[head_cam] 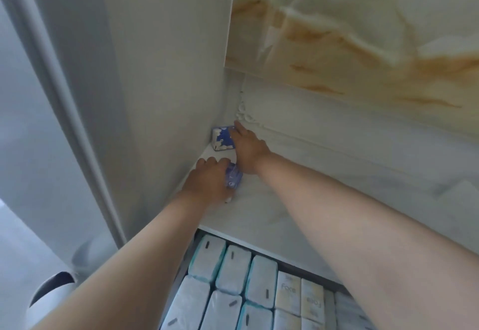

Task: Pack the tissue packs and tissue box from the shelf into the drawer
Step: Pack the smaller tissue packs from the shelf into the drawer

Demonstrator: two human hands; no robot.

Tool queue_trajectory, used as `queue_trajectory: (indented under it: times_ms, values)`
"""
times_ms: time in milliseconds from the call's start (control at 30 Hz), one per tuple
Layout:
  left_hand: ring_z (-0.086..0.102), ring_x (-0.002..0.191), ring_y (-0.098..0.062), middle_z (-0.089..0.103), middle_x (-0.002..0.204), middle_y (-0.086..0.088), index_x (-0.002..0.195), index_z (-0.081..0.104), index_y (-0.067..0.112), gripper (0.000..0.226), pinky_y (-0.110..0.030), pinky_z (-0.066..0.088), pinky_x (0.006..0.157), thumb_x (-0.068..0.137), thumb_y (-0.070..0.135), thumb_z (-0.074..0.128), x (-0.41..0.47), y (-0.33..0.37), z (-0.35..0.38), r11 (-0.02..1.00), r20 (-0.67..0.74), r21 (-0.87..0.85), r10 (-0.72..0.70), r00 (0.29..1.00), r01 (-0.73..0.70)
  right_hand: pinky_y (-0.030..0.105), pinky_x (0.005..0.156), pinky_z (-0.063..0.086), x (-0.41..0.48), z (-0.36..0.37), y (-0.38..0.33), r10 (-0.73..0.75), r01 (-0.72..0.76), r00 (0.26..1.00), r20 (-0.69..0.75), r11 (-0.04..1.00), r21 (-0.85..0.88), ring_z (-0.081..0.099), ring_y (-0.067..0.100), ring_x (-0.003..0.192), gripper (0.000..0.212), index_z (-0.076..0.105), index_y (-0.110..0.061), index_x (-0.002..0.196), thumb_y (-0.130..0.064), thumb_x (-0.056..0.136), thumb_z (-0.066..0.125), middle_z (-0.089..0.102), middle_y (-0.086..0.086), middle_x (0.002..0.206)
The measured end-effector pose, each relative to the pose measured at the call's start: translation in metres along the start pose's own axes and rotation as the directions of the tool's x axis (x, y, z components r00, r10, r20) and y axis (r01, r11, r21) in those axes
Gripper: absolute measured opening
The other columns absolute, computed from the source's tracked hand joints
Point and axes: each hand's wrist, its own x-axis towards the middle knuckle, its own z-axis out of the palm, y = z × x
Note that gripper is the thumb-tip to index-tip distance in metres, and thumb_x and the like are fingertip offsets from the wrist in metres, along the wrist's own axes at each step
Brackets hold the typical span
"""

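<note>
A blue and white tissue box (220,138) stands in the far left corner of the white shelf (272,200). My right hand (248,148) lies over its right side, fingers reaching past the top. Nearer to me, my left hand (207,182) grips a small blue tissue pack (234,178) lying on the shelf; most of the pack is hidden under the fingers. Below the shelf's front edge the open drawer (190,254) is filled with several wrapped tissue packs (233,270) standing in rows.
A white cabinet side panel (160,96) rises left of the shelf. A marbled beige wall (363,44) runs behind and to the right. A dark and white rounded object (51,288) sits on the floor at lower left.
</note>
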Motion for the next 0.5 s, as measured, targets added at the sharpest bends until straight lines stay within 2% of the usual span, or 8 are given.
queue_trajectory:
  times_ms: [67,133,233,300,400,500]
  values:
    - [0.043,0.121,-0.031,0.05,0.12,-0.01,0.138,0.044,0.022,0.069,-0.033,0.036,0.099,0.076,0.04,0.07,0.005,-0.012,0.003,0.996,0.033,-0.089,-0.012,0.999,0.015,0.057,0.118,0.02,0.018,-0.005,-0.005,-0.018,0.02,0.998,0.061,0.999,-0.038,0.001,0.023,0.153,0.108,-0.007,-0.021,0.159,-0.008,0.086,0.072,-0.017,-0.002,0.166]
    - [0.045,0.119,-0.029,0.046,0.119,-0.01,0.135,0.05,0.02,0.071,-0.034,0.039,0.101,0.072,0.042,0.074,0.006,-0.019,0.004,0.978,0.035,-0.202,-0.042,0.999,0.048,0.056,0.117,0.021,0.031,-0.008,-0.005,-0.032,0.043,0.995,0.097,0.993,-0.108,0.002,0.026,0.152,0.107,-0.012,-0.024,0.158,-0.002,0.087,0.064,-0.015,-0.001,0.166]
    - [0.051,0.117,-0.024,0.043,0.125,-0.008,0.134,0.051,0.019,0.069,-0.03,0.043,0.098,0.072,0.035,0.079,0.006,-0.021,0.005,0.96,0.02,-0.277,-0.04,0.999,0.044,0.047,0.109,0.033,0.045,-0.006,0.001,-0.042,0.064,0.995,0.087,0.964,-0.258,0.015,0.034,0.148,0.102,-0.013,-0.023,0.158,-0.006,0.088,0.061,0.012,0.007,0.164]
    - [0.053,0.115,-0.022,0.046,0.127,-0.006,0.132,0.048,0.018,0.066,-0.029,0.044,0.094,0.075,0.03,0.078,0.008,-0.02,0.005,0.952,0.04,-0.304,-0.028,0.999,0.039,0.042,0.104,0.035,0.05,-0.002,0.004,-0.043,0.057,0.998,0.052,0.947,-0.317,0.028,0.034,0.14,0.096,-0.003,-0.021,0.159,-0.02,0.091,0.064,0.028,0.012,0.155]
    - [0.055,0.112,-0.021,0.05,0.128,-0.003,0.128,0.045,0.02,0.065,-0.036,0.048,0.093,0.073,0.031,0.077,0.01,-0.021,0.007,0.948,0.079,-0.312,-0.042,0.996,0.065,0.04,0.103,0.034,0.046,0.008,0.015,-0.053,0.064,0.998,0.038,0.917,-0.394,0.035,0.032,0.134,0.077,0.027,-0.021,0.154,-0.05,0.092,0.061,0.037,0.013,0.147]
    - [0.055,0.106,-0.023,0.052,0.12,-0.003,0.119,0.045,0.019,0.06,-0.036,0.048,0.088,0.073,0.037,0.078,0.008,-0.018,0.008,0.969,0.063,-0.242,-0.04,0.997,0.054,0.043,0.106,0.032,0.032,0.021,0.032,-0.018,0.023,1.0,0.021,0.961,-0.274,0.032,0.03,0.134,0.069,0.038,-0.023,0.146,-0.044,0.087,0.068,0.035,0.009,0.145]
